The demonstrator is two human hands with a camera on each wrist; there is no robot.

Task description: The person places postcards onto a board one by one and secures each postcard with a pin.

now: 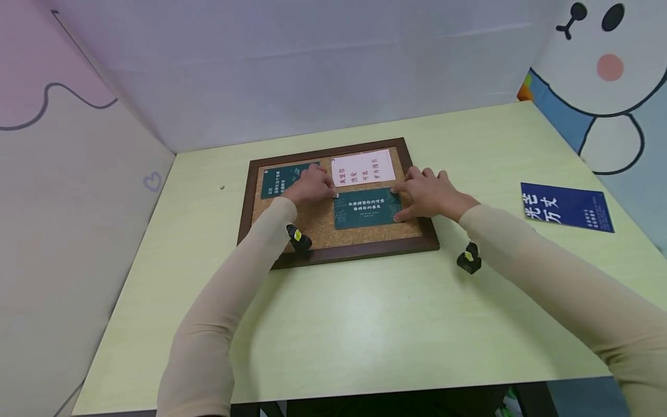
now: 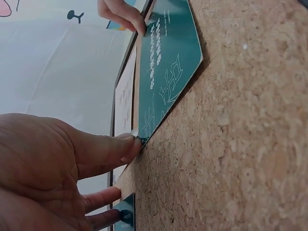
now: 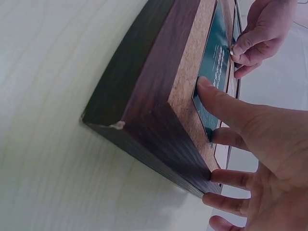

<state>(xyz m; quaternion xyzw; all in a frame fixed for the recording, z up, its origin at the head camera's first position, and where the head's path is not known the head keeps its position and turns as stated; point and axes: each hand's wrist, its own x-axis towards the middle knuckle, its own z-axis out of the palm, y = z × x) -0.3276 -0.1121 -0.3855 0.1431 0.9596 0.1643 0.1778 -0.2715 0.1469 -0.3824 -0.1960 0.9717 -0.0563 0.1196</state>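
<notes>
"Pale yellow-green tabletop (image 1: 365, 324), plain white wall (image 1: 312, 81) behind. Where's the work?"

"On the brown wood-framed cork board (image 1: 359, 249): a rectangular teal card with white lettering (image 1: 367, 211) lies toward its near right."

"And the hands?"

"Left hand (image 1: 312, 186): thumb and finger pinched together on a small pale pin (image 2: 135, 133) at the card's far left corner. Right hand (image 1: 428, 194): fingers spread, thumb and forefinger on the card's right end, gripping nothing."

"So, pinning?"

"I'd judge so. The next move calls for a straight push while the right hand steadies the card. Whether the point has entered the cork, I can't tell; the fingertips hide it."

"Room to move?"

"Bare cork lies left of the card and along its near edge. Tighter at the far edge, where a pale pink card with red lettering (image 1: 363, 168) sits close; only a narrow strip separates the right end from the frame."
</notes>
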